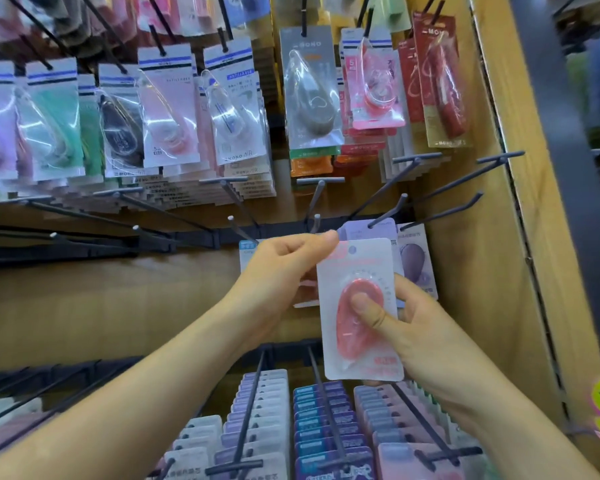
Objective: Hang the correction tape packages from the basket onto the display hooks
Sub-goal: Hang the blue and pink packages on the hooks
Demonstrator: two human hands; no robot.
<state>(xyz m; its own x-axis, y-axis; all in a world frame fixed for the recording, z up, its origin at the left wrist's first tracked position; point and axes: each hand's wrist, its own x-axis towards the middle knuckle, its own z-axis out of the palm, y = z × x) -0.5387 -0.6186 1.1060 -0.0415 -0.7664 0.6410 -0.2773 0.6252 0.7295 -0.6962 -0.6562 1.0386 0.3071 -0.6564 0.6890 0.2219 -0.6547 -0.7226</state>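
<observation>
At the middle hook row, the right thumb [368, 311] lies flat on the pink blister of a correction tape package [340, 282]. The other fingers of the right hand [430, 344] curl behind the card and grip its right edge. The fingertips [328, 237] of the left hand [278, 271] pinch the card at its top left corner. Both hands hold this one package upright in front of the wooden back panel [118, 299].

The card is white, with a pink teardrop-shaped dispenser under clear plastic. A round hang hole [352, 250] sits near the top edge and is on no hook. The pink print at the top and foot of the card is too blurred to read.

Just behind the package, a purple package [414, 265] hangs on a hook. A blue-topped card [248, 249] shows behind the left hand. Bare hooks [316, 220] project just above the left hand, and more run to the left.

In the upper row, a grey package [309, 88] reads "MONO" at its head. A white package [236, 109] reads "MONO AIR" along its foot. Red packages [442, 81] at the right read "MONO" at the top and foot. A pink package [374, 81] between the grey and the red shows a "5".

In the lower row, filled hooks carry purple and blue packages [326, 427]; their print cannot be read. A wooden side wall [492, 168] closes the bay on the right.
</observation>
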